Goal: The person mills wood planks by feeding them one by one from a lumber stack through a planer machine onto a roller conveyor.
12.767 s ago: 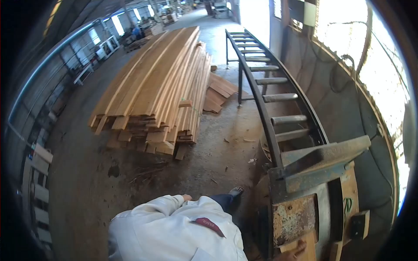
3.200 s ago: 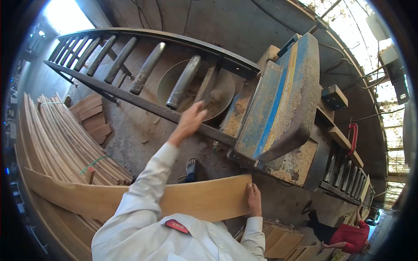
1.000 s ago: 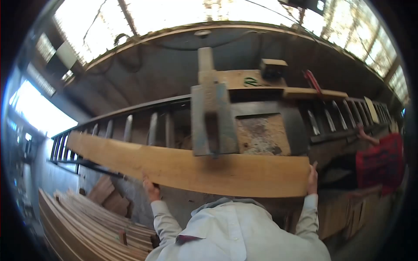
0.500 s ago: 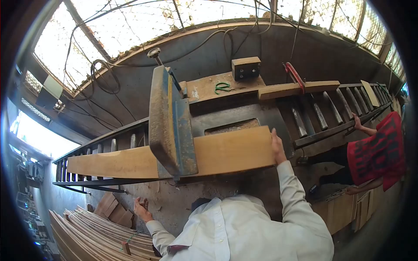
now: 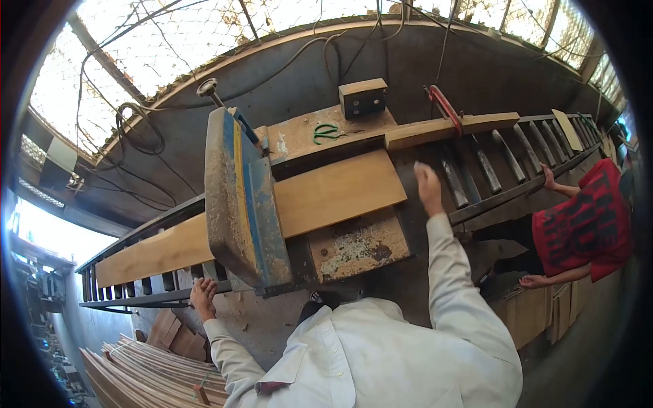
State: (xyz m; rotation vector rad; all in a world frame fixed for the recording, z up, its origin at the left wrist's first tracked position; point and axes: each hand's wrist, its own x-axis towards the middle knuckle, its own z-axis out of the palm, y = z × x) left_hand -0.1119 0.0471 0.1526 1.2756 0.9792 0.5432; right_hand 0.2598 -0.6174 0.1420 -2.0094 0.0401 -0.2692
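Observation:
A long wooden board (image 5: 340, 194) lies flat on the machine table, running under the blue saw housing (image 5: 245, 197) and out onto the rollers at the left. My right hand (image 5: 428, 187) is raised just right of the board's end, apart from it, with nothing seen in it. My left hand (image 5: 203, 294) is at the front rail of the left rollers, below the board; its fingers look bent, and whether they grip the rail is unclear. The board's back edge lies near the wooden fence (image 5: 449, 129), which a red clamp (image 5: 445, 109) holds.
A co-worker in a red shirt (image 5: 578, 221) stands at the right, one hand at the roller frame (image 5: 496, 198). Green-handled pliers (image 5: 328, 132) and a dark block (image 5: 362, 99) sit behind the board. Stacked wood strips (image 5: 149, 374) lie at lower left.
The board has shifted back toward the fence, uncovering the worn front plate. My right hand has let go of the board's end. My left hand has risen to the front rail.

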